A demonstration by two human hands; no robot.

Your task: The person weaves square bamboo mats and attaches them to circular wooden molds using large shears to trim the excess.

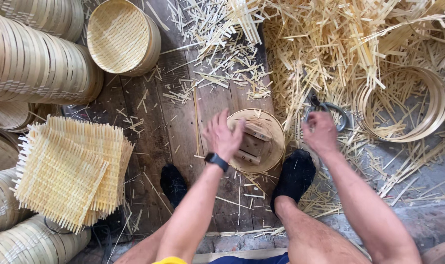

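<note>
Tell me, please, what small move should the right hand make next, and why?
Probably it should close its fingers around the metal shears. The right hand rests on their handles among the bamboo strips but does not clearly grip them yet, while the left hand already touches the round bamboo frame between the feet.

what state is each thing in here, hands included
left hand: open, fingers spread, resting on the round bamboo ring
round bamboo ring: flat on the floor, wooden block inside
right hand: closed on the shears
shears: on the scrap strips, handles under the hand
woven mats: stacked, edges untrimmed
finished basket: tipped on its side
empty hoop: lying flat in the scraps
</note>
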